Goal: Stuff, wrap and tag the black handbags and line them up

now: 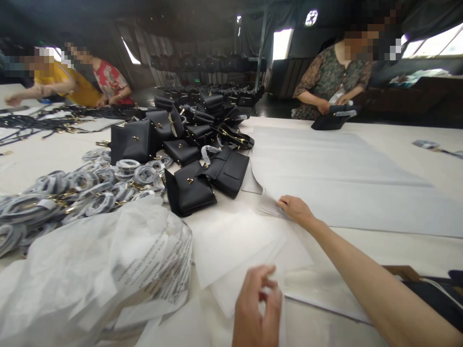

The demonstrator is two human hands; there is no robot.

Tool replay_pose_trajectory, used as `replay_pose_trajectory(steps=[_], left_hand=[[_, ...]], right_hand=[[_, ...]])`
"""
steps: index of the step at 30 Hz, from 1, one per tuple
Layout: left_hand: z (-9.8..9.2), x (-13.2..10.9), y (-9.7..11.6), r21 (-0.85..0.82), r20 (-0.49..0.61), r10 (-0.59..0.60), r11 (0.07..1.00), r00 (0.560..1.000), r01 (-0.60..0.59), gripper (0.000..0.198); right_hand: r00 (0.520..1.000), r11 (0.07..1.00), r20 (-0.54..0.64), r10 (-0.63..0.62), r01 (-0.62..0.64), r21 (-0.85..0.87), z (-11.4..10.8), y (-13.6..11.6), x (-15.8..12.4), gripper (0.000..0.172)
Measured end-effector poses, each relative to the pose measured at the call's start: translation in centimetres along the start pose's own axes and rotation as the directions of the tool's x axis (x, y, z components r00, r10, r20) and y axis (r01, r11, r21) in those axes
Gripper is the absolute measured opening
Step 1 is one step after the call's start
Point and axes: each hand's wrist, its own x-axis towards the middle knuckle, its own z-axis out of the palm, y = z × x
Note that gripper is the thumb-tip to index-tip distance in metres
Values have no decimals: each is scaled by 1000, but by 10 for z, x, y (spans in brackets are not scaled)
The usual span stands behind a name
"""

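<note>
My right hand (297,208) is closed on the near left corner of a large pale paper sheet (347,173), and that edge is bent upward. Nearer to me, my left hand (257,301) hovers over thin white tissue sheets (249,250). Its fingers are curled but apart, slightly blurred, with nothing visible in them. Just left of the paper lie two black handbags: one with a wrapped handle (231,171), the other with its flap raised (193,190).
More black handbags (132,142) are heaped behind. Plastic-wrapped straps (101,183) and printed plastic bags (108,260) cover the left side of the white table (408,137). Across it, a person (334,82) handles a black bag (333,118). Two other people work at far left.
</note>
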Motion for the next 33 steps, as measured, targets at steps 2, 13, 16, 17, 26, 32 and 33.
replay_pose_trajectory(steps=[2,13,16,17,26,32,33], left_hand=[[7,58,10,-194,-152,-199,966,968,168,42],[27,175,-25,-526,-32,-381,792,924,308,34],[21,172,-32,-505,-21,-359,809,933,300,9],[18,171,-33,-499,-28,-356,815,934,295,10],[-11,151,-43,-455,-184,-456,825,871,335,6],[-22,130,0,-440,-260,-316,880,913,179,45],[-26,124,13,-501,-194,-295,850,936,164,44]], right_hand=[[997,996,10,-82,83,-19,-3,-5,-4,25],[945,948,94,-313,303,100,-29,-17,-38,25],[957,949,60,-285,273,158,-34,-15,-39,25],[963,951,36,-266,256,176,-36,-15,-39,25],[831,906,-469,301,-94,413,-87,-4,-37,34],[809,882,-552,201,95,461,-127,-70,-60,37],[826,887,-545,141,140,441,-127,-88,-73,36]])
